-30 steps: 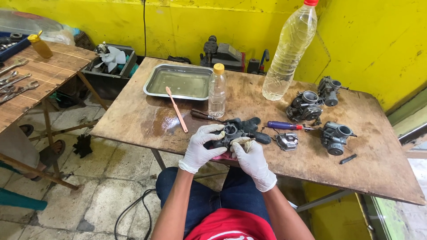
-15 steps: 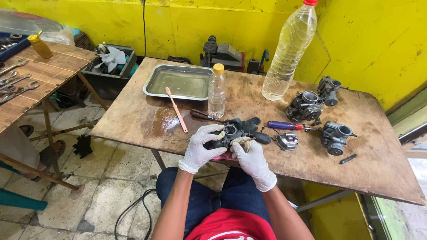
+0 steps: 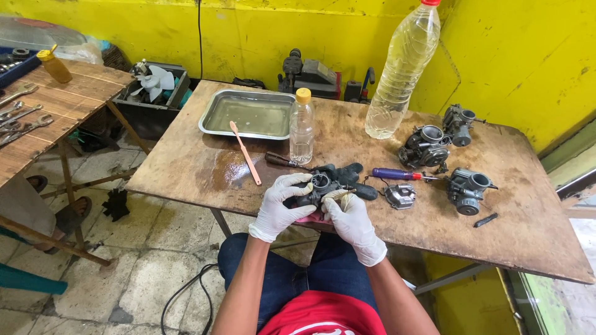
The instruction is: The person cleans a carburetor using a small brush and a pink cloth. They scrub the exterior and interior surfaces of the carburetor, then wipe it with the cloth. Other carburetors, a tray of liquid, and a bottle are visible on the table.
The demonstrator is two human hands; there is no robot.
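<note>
Both my hands wear white gloves and meet at the near edge of the wooden table (image 3: 205, 167). My left hand (image 3: 278, 208) grips a dark carburetor body (image 3: 323, 184) from the left side. My right hand (image 3: 352, 222) presses against the same carburetor from the front right, with a small thin tool pinched at its fingertips. A pink rag (image 3: 310, 217) shows under the carburetor between my hands. A pair of black gloves (image 3: 352, 177) lies just behind it.
A metal tray (image 3: 251, 115) of liquid, a pink brush (image 3: 245, 152), a small bottle (image 3: 302, 127) and a tall bottle (image 3: 403, 68) stand behind. A purple-handled screwdriver (image 3: 397, 175), a metal cover (image 3: 400, 196) and three more carburetors (image 3: 425, 147) lie right. Wrenches (image 3: 18, 115) rest on a left table.
</note>
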